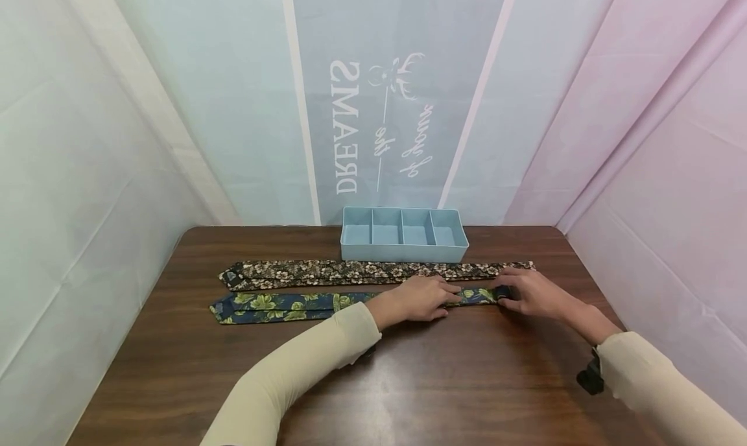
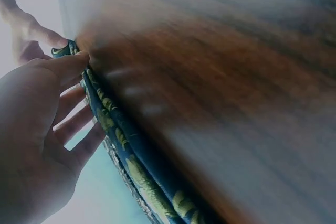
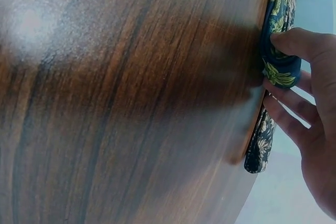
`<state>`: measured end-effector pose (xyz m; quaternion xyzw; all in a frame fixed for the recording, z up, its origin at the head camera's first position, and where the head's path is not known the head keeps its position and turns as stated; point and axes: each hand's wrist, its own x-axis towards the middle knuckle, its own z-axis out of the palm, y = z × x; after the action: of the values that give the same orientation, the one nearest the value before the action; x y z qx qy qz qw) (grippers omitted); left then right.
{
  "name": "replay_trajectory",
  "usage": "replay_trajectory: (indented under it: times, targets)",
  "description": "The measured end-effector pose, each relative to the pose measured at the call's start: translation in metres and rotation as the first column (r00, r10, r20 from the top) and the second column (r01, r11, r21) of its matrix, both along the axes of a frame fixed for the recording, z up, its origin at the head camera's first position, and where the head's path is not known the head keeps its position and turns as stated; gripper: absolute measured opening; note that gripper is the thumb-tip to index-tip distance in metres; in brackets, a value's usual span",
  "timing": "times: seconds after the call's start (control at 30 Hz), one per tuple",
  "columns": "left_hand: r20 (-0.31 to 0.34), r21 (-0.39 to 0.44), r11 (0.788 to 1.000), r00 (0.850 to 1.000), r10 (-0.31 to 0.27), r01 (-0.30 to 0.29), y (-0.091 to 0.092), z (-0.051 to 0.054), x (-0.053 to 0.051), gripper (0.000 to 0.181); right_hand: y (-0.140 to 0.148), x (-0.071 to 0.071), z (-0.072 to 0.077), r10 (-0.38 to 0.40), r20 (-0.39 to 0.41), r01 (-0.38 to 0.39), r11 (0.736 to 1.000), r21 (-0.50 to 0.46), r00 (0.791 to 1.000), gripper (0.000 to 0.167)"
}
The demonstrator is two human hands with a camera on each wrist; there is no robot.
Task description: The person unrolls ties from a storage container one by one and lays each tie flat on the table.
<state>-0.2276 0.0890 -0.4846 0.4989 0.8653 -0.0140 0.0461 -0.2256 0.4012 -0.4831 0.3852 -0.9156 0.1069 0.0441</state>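
A navy necktie with yellow-green flowers (image 1: 268, 308) lies lengthwise across the table, its wide end at the left. My right hand (image 1: 533, 295) pinches its narrow end, which is doubled over into a fold (image 3: 282, 74); the thumb is on one side and fingers on the other. Farther left along the same tie, my left hand (image 1: 417, 298) rests on it. In the left wrist view, that hand's thumb touches the near edge, with spread, fairly straight fingers on the far side. Just beyond lies a dark necktie with cream flowers (image 1: 315, 272), stretched out flat and roughly parallel.
Behind the ties, a light blue box (image 1: 404, 253) with several compartments stands against the back curtain (image 1: 403, 18). Curtains also rise at both sides of the brown wooden table (image 1: 432, 387). The left forearm crosses the table's front portion.
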Motion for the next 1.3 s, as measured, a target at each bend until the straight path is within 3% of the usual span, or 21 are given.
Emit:
replay_trajectory:
  times: [0.4, 0.73, 0.87, 1.07, 1.3]
  targets:
    - [0.004, 0.023, 1.0, 1.0, 0.007, -0.007, -0.004, -0.003, -0.001, 0.044, 0.0, -0.002, 0.001, -0.047, 0.002, 0.047, 0.997, -0.067, 0.999, 0.013]
    - [0.028, 0.04, 0.999, 1.0, 0.011, -0.013, -0.006, -0.005, -0.003, 0.042, 0.009, 0.0, 0.004, -0.045, -0.034, 0.043, 0.998, -0.047, 0.998, 0.02]
    - [0.075, 0.066, 0.997, 0.997, 0.026, -0.031, -0.007, -0.007, -0.004, 0.042, 0.014, 0.002, 0.002, -0.045, -0.03, 0.044, 0.998, -0.051, 0.999, 0.021]
    - [0.186, 0.111, 0.989, 0.98, 0.075, -0.097, -0.007, -0.01, -0.005, 0.042, 0.022, 0.003, 0.003, -0.076, 0.002, 0.076, 0.995, -0.071, 0.997, 0.022]
    - [0.21, 0.12, 0.988, 0.975, 0.071, -0.098, -0.008, -0.007, -0.004, 0.043, 0.027, 0.003, 0.006, -0.168, 0.079, 0.172, 0.983, -0.057, 0.983, 0.023]
